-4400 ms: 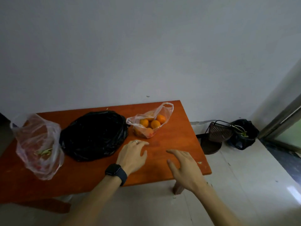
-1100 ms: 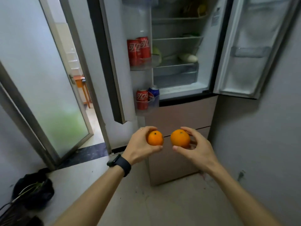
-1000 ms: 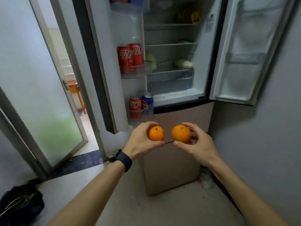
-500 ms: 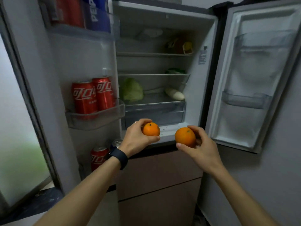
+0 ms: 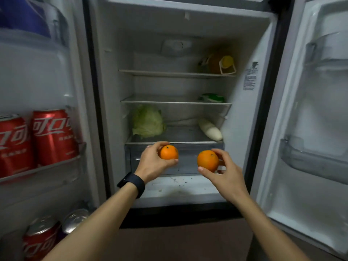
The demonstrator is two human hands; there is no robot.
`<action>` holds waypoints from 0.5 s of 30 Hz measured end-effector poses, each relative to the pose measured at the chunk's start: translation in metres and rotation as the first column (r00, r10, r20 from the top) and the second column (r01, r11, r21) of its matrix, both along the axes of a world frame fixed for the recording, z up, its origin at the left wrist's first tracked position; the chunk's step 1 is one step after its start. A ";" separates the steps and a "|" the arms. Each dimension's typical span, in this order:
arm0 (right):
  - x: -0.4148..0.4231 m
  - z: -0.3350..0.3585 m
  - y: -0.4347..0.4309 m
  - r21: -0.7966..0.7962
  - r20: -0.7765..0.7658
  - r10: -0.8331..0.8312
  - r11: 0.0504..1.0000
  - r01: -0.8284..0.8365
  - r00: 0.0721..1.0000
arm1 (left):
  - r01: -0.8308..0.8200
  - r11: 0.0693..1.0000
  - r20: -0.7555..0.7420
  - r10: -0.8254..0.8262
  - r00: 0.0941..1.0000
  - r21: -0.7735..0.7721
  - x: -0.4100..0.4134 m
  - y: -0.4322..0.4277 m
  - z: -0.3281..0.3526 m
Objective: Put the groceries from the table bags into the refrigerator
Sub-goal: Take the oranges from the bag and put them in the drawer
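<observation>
At frame centre, one orange (image 5: 169, 152) is cupped in the left hand (image 5: 153, 162) and another orange (image 5: 207, 160) is pinched by the right hand (image 5: 224, 171), both raised before the open refrigerator (image 5: 175, 87), presumably for shelving.

Desk: Count, please.

Operator: I log two oranges (image 5: 169, 152) (image 5: 208, 160), one cabbage (image 5: 147, 121), one radish (image 5: 210, 129).

Desk: Cans?

Operator: Three red cans (image 5: 11, 142) (image 5: 53, 136) (image 5: 40, 240) confirmed. A fourth can (image 5: 75, 219), colour unclear on my feed. Up top, blue cans (image 5: 22, 16): number unreadable.

Desk: Remainder?

Operator: Two doors (image 5: 47, 72) (image 5: 320, 110), one green packet (image 5: 212, 97), one yellow-capped jug (image 5: 226, 65).
</observation>
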State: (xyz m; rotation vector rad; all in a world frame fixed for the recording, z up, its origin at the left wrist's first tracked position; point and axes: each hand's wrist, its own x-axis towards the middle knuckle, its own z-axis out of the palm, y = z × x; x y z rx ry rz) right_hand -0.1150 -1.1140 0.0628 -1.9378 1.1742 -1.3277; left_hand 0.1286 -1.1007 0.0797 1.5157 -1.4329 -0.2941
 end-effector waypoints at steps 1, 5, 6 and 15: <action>0.001 0.002 -0.016 -0.004 -0.024 0.003 1.000 -0.003 1.000 | -0.022 1.000 0.022 0.022 1.000 -0.005 -0.001 -0.011 0.001; 0.010 0.009 -0.073 0.008 -0.048 0.015 1.000 -0.014 0.999 | -0.105 0.994 0.061 0.105 0.993 0.000 -0.003 -0.052 0.006; 0.014 0.010 -0.088 0.016 -0.049 0.011 1.000 -0.010 0.999 | -0.117 0.993 0.067 0.116 0.991 0.008 -0.002 -0.063 0.007; 0.069 0.013 -0.214 0.034 -0.125 -0.070 0.997 0.074 0.990 | -0.155 0.987 0.160 0.146 0.976 0.050 0.028 -0.173 0.011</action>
